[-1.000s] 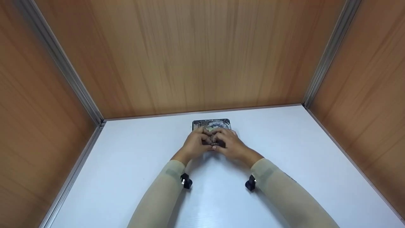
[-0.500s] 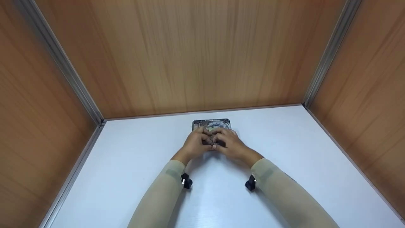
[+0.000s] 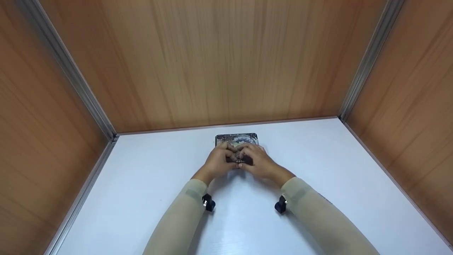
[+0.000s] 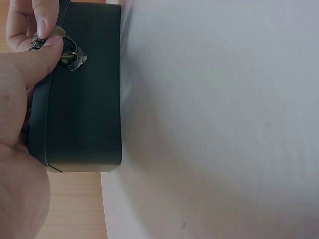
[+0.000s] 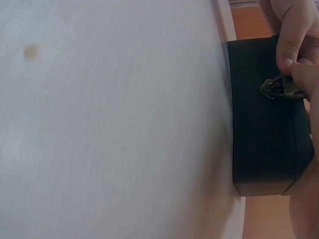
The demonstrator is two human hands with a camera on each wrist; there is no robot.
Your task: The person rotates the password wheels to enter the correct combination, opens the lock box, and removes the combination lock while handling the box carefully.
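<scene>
Both hands, left hand (image 3: 217, 162) and right hand (image 3: 257, 163), fingers pinching the brass clasp (image 5: 277, 88) of a small, rigid, probably light box (image 4: 82, 94) on the counter (image 3: 318, 170).

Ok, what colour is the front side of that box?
Black, with a brass-coloured clasp; the box shows best in the left wrist view.

A staged recording booth or test bench is suggested rather than a lived-in room. A plain white table (image 3: 141, 198) is enclosed on three sides by wood-grain panels (image 3: 212, 60), which are joined at the far corners by bare aluminium strips (image 3: 368, 60). Small black cameras (image 3: 208, 203) are strapped at the wrists over beige sleeves (image 3: 177, 223). Only one small dark box (image 4: 82, 99) is seen on the table, near its far edge.
</scene>
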